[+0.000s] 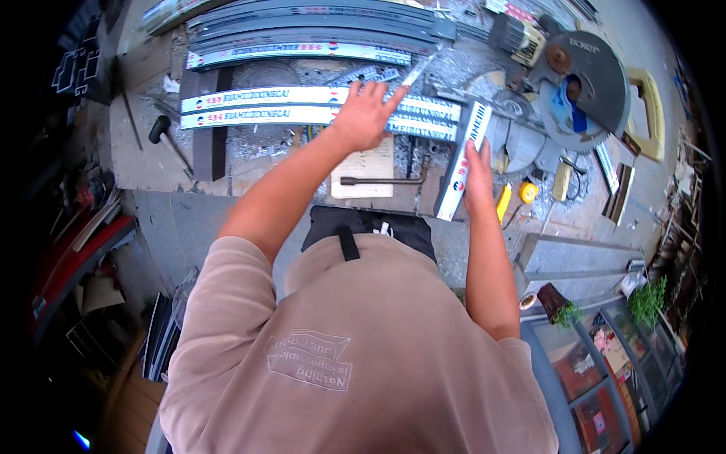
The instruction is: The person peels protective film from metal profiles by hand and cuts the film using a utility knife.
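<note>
The left hand (365, 117), fingers spread, lies over two long, white-faced, straight-edged profiles (302, 113) at upper centre. The right hand (478, 178) grips a short, white-faced grey profile (461, 160) right of centre. Swinging the short piece sideways could knock the long pair askew.

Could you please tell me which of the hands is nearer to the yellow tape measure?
Right. The right hand is just left of the tape measure; the left hand is much farther left.
</note>
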Motion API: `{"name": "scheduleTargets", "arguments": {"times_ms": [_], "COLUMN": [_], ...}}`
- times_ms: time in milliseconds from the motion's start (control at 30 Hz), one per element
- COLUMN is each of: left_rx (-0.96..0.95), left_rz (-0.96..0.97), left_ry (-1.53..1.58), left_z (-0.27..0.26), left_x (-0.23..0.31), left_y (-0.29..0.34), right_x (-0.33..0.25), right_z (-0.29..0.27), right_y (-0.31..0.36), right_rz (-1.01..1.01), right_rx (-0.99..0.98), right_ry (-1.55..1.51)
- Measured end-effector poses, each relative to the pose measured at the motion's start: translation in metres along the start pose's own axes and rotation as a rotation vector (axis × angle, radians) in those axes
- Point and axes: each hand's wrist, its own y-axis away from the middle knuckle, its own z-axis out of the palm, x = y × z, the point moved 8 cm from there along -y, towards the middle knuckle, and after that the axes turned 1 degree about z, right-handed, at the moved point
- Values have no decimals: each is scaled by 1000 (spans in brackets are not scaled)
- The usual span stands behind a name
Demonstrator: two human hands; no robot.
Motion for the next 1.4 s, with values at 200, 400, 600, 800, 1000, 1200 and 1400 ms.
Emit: {"name": "scheduleTargets", "arguments": {"times_ms": [200, 400, 600, 800, 1000, 1200, 1400], "left_rx": [-15, -55, -77, 38, 200, 317, -348], "left_rz": [-4, -5, -38, -193, -235, -112, -165], "left_ry": [-44, -62, -13, 98, 698, 495, 420], "left_z": [6, 4, -6, -35, -58, -147, -102], "left_x": [0, -2, -20, -25, 45, 118, 137], "left_y": [-2, 0, 24, 69, 111, 149, 179], "right_x": [10, 10, 18, 12, -3, -61, -79], "right_z": [-11, -17, -47, -66, -44, 57, 129], "right_y": [7, 12, 26, 59, 83, 127, 181], "right_rz": [36, 67, 101, 3, -29, -304, -454], "right_rx": [-38, 4, 59, 136, -17, -668, -1006], "right_ry": [-31, -69, -112, -116, 182, 863, 1214]}}
